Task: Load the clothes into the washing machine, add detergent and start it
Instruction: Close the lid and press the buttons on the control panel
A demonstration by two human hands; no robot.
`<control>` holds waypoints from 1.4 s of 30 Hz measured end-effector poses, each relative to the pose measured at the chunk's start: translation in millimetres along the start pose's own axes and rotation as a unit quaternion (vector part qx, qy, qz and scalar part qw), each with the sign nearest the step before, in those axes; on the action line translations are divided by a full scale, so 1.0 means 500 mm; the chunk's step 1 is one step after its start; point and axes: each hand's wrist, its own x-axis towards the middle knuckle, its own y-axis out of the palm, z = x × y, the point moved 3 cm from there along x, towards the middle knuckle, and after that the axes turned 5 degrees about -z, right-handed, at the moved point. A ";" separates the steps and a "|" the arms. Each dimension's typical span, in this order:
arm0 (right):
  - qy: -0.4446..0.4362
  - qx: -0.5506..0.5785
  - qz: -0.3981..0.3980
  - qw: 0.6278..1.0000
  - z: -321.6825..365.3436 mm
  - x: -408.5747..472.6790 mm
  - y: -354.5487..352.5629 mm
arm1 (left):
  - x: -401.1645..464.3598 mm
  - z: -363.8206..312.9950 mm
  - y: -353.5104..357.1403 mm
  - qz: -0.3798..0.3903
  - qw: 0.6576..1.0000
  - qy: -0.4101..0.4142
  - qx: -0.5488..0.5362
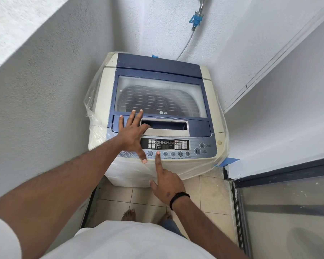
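A cream and blue top-loading washing machine (212, 85) stands in a narrow corner with its windowed lid (157, 96) closed. Only a dim, dark drum interior shows through the glass. My left hand (131, 131) lies spread flat over the lid's front left part beside the handle recess (168, 126), its thumb reaching down to the front edge. My right hand (166, 186) points with a straight index finger whose tip presses a round button (158, 153) in the lower row of the control panel (176, 144). The start/pause button (197, 151) sits further right.
Clear plastic wrap (91, 109) clings to the machine's sides. White walls close in on the left and behind. A hose with a blue tap connector (195, 18) runs down the back wall. A glass sliding door (288, 212) stands to the right, above the tiled floor (209, 193).
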 end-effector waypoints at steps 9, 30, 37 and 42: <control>0.008 -0.036 0.009 0.999 0.007 0.011 0.003 | 0.002 -0.002 0.001 -0.004 1.000 0.003 -0.003; 0.081 -0.013 -0.193 0.978 -0.147 -0.061 -0.016 | 0.000 0.000 0.001 -0.004 1.000 0.008 -0.011; 0.081 -0.009 -0.184 0.979 -0.147 -0.066 0.004 | 0.003 0.003 0.003 -0.006 1.000 0.006 -0.004; 0.085 0.000 -0.183 0.979 -0.152 -0.064 0.000 | 0.004 0.003 0.005 -0.007 1.000 0.006 -0.004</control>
